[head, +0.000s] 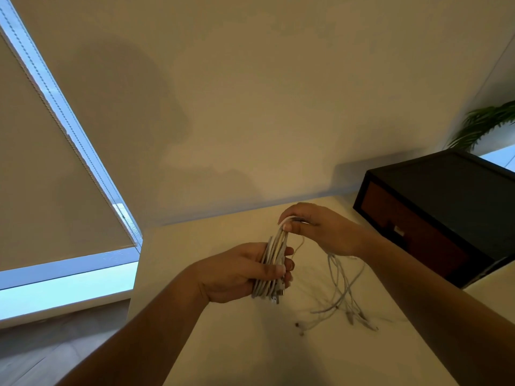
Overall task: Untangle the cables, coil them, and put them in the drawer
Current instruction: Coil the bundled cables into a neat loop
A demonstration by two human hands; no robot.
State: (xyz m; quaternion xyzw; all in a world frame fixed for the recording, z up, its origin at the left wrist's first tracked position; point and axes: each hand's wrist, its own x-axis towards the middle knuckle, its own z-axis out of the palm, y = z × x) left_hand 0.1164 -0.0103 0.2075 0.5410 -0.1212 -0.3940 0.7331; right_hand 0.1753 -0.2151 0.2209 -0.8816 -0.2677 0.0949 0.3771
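Left grip (239, 271): fingers curled round the coiled cable bundle (276, 246).
Right grip (320, 229): pinching the bundle's top loop.
Loose cables (344, 291): trailing onto the desk (237, 344).

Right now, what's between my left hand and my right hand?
In the head view, the white cable bundle: left hand grips its lower part, right hand pinches its top loop.

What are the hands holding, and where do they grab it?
The left hand grips a bundle of white cables round its middle. The right hand pinches the top loops of the bundle.
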